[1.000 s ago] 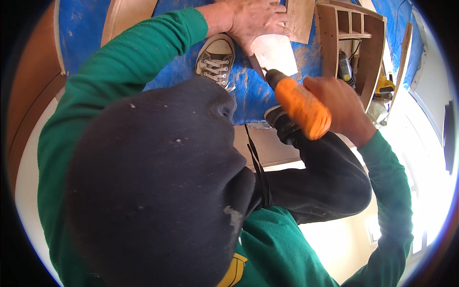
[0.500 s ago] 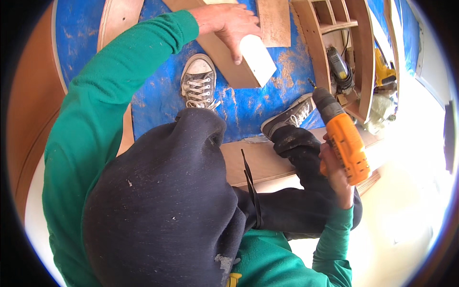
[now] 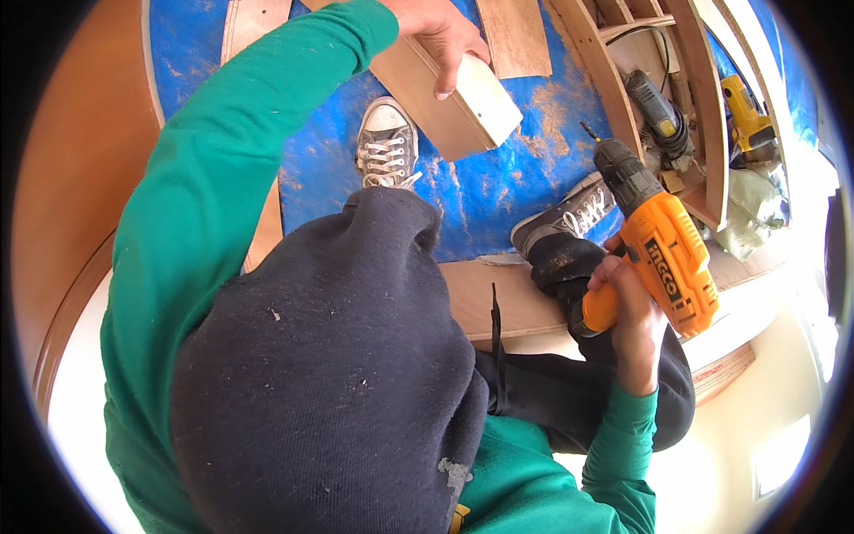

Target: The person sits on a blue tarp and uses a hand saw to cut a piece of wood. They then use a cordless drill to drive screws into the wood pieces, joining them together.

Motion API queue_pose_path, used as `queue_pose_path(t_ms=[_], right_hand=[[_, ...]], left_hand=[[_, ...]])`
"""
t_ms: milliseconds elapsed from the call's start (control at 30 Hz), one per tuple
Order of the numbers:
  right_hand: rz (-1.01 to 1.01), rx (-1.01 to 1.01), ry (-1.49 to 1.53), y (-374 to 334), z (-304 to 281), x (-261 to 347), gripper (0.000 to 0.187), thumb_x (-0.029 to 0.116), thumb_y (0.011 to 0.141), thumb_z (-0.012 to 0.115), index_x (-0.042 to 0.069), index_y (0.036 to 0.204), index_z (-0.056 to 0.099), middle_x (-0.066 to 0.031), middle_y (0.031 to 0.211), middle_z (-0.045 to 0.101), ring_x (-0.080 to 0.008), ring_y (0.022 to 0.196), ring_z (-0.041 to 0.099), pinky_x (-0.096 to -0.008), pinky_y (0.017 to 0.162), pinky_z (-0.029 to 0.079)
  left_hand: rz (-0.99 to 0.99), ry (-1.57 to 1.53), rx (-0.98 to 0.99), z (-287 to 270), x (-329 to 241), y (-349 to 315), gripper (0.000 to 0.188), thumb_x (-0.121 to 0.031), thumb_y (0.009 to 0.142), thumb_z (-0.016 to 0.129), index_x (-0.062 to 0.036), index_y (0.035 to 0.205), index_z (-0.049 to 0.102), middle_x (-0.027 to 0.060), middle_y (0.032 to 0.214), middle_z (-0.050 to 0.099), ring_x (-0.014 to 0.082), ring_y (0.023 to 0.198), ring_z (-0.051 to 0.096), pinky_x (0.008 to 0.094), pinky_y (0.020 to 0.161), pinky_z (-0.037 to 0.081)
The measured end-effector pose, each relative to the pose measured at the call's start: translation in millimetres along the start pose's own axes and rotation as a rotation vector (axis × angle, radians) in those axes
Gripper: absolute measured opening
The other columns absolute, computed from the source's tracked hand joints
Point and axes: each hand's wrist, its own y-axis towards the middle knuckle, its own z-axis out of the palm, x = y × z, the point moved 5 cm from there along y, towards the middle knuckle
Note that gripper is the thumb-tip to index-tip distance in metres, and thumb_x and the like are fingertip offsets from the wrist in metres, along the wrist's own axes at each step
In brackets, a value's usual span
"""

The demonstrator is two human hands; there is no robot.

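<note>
At the far middle, my left hand [image 3: 447,43] is closed over a long pale wooden piece [image 3: 436,111]. The thumb lies on its upper side near the close end, and the fingers reach over its far edge. The piece slants across the blue sheet, and its back part is hidden by my arm. My right hand [image 3: 630,307] grips the handle of an orange and black cordless drill [image 3: 672,254] over my right leg. A thin bit [image 3: 589,131] sticks out of the chuck, pointing up and left, apart from the wood.
Sawdust lies on the blue sheet [image 3: 338,133] around my shoes. To the right stands a curved wooden frame [image 3: 712,116], with a grey corded power tool [image 3: 654,102] inside and a yellow tool [image 3: 745,114] beyond. A flat board [image 3: 516,40] lies at the back.
The drill has turned in my right hand, so its side and handle now show more. The view has shifted a little. My left hand stays on the wooden piece.
</note>
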Motion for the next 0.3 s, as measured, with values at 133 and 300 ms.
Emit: queue_pose_path(t_ms=[133, 300], right_hand=[[-0.027, -0.002, 0.021, 0.3, -6.2, -0.3, 0.03, 0.008, 0.097, 0.071, -0.001, 0.125, 0.068, -0.0064, 0.102, 0.07, -0.014, 0.081, 0.069, -0.0314, 0.075, 0.056], [0.067, -0.034, 0.127, 9.7, -11.9, -19.3, 0.03, 0.01, 0.096, 0.071, 0.0, 0.124, 0.068, -0.0083, 0.108, 0.069, -0.0153, 0.081, 0.068, -0.0327, 0.078, 0.057]], left_hand=[[-0.015, -0.194, 0.177, 3.1, -2.0, 4.6, 0.118, -0.047, 0.067, 0.097, -0.0134, 0.17, 0.051, 0.0199, 0.171, 0.052, 0.0405, 0.155, 0.051, 0.0521, 0.123, 0.046], [-0.205, 0.205, -0.04, -8.4, -25.7, -2.6, 0.119, -0.048, 0.068, 0.097, -0.0175, 0.172, 0.048, 0.0152, 0.185, 0.029, 0.0434, 0.161, 0.041, 0.0514, 0.125, 0.046]])
